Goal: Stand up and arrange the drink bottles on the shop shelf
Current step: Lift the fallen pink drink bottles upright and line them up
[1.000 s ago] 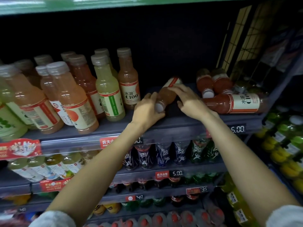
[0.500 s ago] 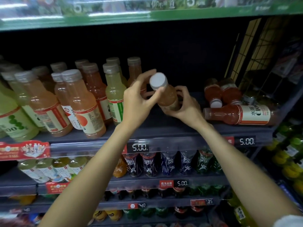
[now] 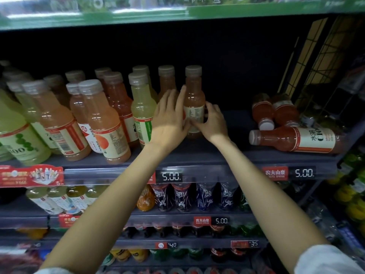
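I have the pale orange bottle upright on the shelf, at the right end of the standing row. My left hand lies flat along its left side, fingers straight and pressing the shoulder. My right hand curls round the lower label from the right — so both of my hands are close together, bracketing the one bottle.

The risk, as I judge it, is in letting go. I cannot see whether the base sits fully flat; if it is still a little tilted and I pull my hands away unevenly, it could rock and fall to the right, where nothing stands to stop it. It could also tip left into the orange bottle just behind my left hand, or the yellow-green bottle beside it — that row is tight, and one knock might carry through several.

To the right, well apart, three red bottles are not yet stood up: the long red bottle lies on its side near the shelf's front edge, with two more lying behind it. A careless sweep of my right forearm toward them could roll the front one off the edge.
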Demonstrator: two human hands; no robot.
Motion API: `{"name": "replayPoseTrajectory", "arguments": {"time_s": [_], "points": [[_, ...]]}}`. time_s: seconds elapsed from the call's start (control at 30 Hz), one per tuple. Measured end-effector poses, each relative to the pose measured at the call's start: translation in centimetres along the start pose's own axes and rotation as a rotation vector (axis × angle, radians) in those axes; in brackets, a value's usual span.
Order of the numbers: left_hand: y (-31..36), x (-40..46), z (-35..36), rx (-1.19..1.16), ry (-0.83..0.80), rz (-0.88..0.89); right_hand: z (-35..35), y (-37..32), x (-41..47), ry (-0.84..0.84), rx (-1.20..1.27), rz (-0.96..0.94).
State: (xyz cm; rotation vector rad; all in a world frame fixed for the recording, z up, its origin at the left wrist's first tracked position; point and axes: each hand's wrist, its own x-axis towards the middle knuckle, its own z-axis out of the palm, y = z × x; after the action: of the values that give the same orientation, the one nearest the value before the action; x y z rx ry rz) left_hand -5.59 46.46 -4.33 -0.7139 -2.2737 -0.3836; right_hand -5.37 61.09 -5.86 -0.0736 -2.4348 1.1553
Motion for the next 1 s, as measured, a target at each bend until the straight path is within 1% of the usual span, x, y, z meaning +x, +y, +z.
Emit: {"name": "replayPoseTrajectory", "arguments": {"time_s": [0.1, 0.2, 0.27, 0.3, 0.37, 0.43, 0.53, 0.6, 0.67, 0.7, 0.77, 0.83, 0.87, 0.9, 1.0], "points": [[0.3, -0.2, 0.6, 0.049, -0.058, -0.013, 0.7, -0.1, 0.5, 0.019, -0.092, 0.013], [0.5, 0.1, 1.0, 0.077, -0.126, -0.029, 0.9, -0.4, 0.4, 0.033, -0.057, -0.003], [0.5, 0.0, 1.1, 0.079, -0.143, -0.036, 0.4, -0.5, -0.3, -0.031, 0.023, -0.024], [0.6, -0.1, 1.1, 0.078, -0.137, -0.034, -0.2, -0.4, -0.7, -0.075, 0.023, -0.044], [0.9, -0.5, 1.1, 0.068, -0.08, -0.012, -1.5, 0.1, -1.9, -0.132, -0.064, -0.124], [1.5, -0.9, 1.2, 0.045, -0.002, 0.039, -3.2, 1.2, -3.2, -0.101, -0.163, -0.22], [3.3, -0.8, 1.5, -0.079, 0.02, 0.156, -6.9, 3.0, -5.3, 0.055, -0.358, -0.317], [5.0, -0.2, 2.0, -0.181, -0.048, 0.219, -9.6, 4.3, -6.5, 0.158, -0.482, -0.344], [6.9, 0.8, 2.8, -0.286, -0.21, 0.226, -12.1, 5.7, -7.5, 0.212, -0.615, -0.284], [8.2, 1.4, 3.4, -0.335, -0.319, 0.208, -13.4, 6.3, -8.0, 0.198, -0.693, -0.22], [10.2, 2.4, 4.6, -0.401, -0.542, 0.159, -15.2, 7.3, -8.6, 0.108, -0.838, -0.091], [11.9, 3.0, 6.0, -0.446, -0.692, 0.154, -16.8, 8.0, -8.9, 0.012, -0.951, -0.009], [12.2, 3.0, 6.5, -0.441, -0.712, 0.174, -17.3, 8.3, -8.7, -0.03, -0.987, -0.004], [12.7, 2.9, 7.0, -0.422, -0.697, 0.207, -18.0, 8.6, -8.8, -0.068, -1.011, -0.001], [13.0, 2.0, 7.0, -0.389, -0.565, 0.267, -19.4, 9.4, -8.8, -0.154, -1.009, -0.005]]}}
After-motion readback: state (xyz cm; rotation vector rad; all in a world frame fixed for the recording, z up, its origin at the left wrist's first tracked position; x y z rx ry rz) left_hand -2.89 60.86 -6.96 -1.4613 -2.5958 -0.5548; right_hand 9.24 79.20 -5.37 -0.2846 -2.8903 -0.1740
